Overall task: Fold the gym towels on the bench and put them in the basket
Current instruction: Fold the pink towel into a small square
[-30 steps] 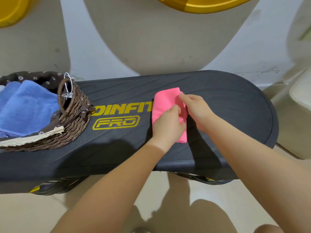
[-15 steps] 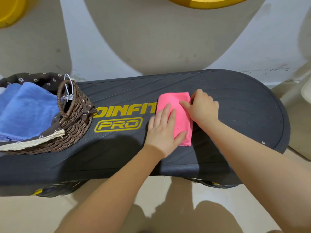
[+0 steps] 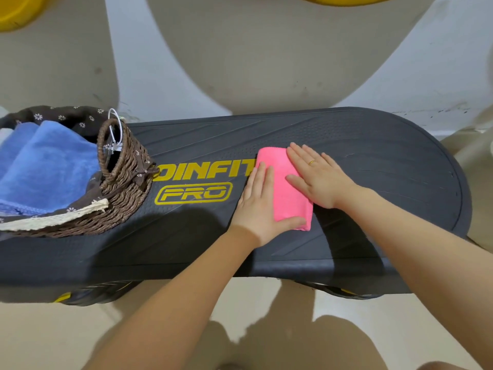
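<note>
The wicker basket (image 3: 125,188) is occupying the left end of the bench (image 3: 373,145), its mouth filled with blue towels (image 3: 45,166). Between it and the pink towel (image 3: 285,188), bare bench is lying open. Both flat hands are covering the towel's sides; the right end is sitting bare.

White wall (image 3: 440,44); beige floor (image 3: 360,329); yellow tub (image 3: 16,12) upper left.

Folded pink towel (image 3: 286,193) flat on bench (image 3: 373,161); blue towels (image 3: 45,166) in basket (image 3: 125,188)

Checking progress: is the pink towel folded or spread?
Folded: the pink towel is a compact rectangle under both flat hands.
</note>
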{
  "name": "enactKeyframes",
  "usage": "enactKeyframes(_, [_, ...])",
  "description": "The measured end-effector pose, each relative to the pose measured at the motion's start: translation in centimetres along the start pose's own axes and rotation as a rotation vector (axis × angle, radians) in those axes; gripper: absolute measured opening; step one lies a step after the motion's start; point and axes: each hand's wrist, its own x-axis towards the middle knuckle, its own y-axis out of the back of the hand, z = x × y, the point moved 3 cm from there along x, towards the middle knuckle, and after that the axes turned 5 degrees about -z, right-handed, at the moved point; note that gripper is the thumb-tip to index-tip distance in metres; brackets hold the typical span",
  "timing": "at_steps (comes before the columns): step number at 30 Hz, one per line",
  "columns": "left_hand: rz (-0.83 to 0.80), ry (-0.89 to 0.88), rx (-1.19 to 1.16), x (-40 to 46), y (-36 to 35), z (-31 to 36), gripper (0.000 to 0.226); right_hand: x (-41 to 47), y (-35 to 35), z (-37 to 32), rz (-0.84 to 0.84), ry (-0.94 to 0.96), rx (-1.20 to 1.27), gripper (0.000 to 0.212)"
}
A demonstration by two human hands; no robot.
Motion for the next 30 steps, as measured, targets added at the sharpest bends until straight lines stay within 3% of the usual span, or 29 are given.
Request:
enactKeyframes(5, [0.003, -0.27, 0.386, -1.1, 0.6, 0.4, 0.081, 0.1, 0.6, -0.7, -0.022, -0.093, 0.012, 0.062])
enactKeyframes(8, [0.001, -0.392, 0.477, -1.5, 0.5, 0.2, 0.07, -0.8, 1.1, -1.6, 0.195, -0.135, 0.008, 0.057])
enactKeyframes(11, [-0.021, -0.354, 0.355, -1.9, 1.2, 0.3, 0.067, -2.0, 1.4, -3.1, 0.528, 0.117, -0.05, 0.019])
enactKeyframes(13, [-0.01, -0.383, 0.333, -1.7, 1.1, 0.0, 0.058, -2.9, 1.3, -3.3, 0.429, 0.232, 0.044, 0.025])
enactKeyframes(15, [0.047, -0.358, 0.221, -2.0, 2.5, 0.4, 0.049, -4.1, 1.5, -3.1, 0.271, 0.222, 0.284, 0.035])
enactKeyframes(18, [0.196, -0.151, -0.086, -2.2, 3.7, -0.5, 0.039, -5.7, 2.5, -2.9, 0.093, 0.236, 0.657, 0.046])
enactKeyframes(20, [0.25, -0.089, -0.343, -3.2, 5.4, -0.6, 0.03, -6.2, 3.4, -4.0, 0.001, 0.295, 0.627, 0.064])
enactKeyframes(22, [0.239, -0.06, -0.548, -4.2, 6.9, -1.3, 0.024, -6.3, 3.9, -5.6, 0.025, 0.357, 0.486, 0.072])
enactKeyframes(25, [0.228, -0.061, -0.831, -6.5, 9.6, -2.1, 0.018, -5.5, 5.0, -8.9, 0.235, 0.382, 0.405, 0.049])
enactKeyframes(27, [0.257, -0.078, -1.064, -8.2, 11.5, -2.9, 0.022, -5.1, 6.1, -11.4, 0.295, 0.358, 0.648, 0.033])
enactKeyframes(30, [0.291, -0.132, -1.454, -11.2, 14.1, -5.3, 0.049, -4.1, 7.3, -15.9, 0.201, 0.412, 1.126, 0.033])
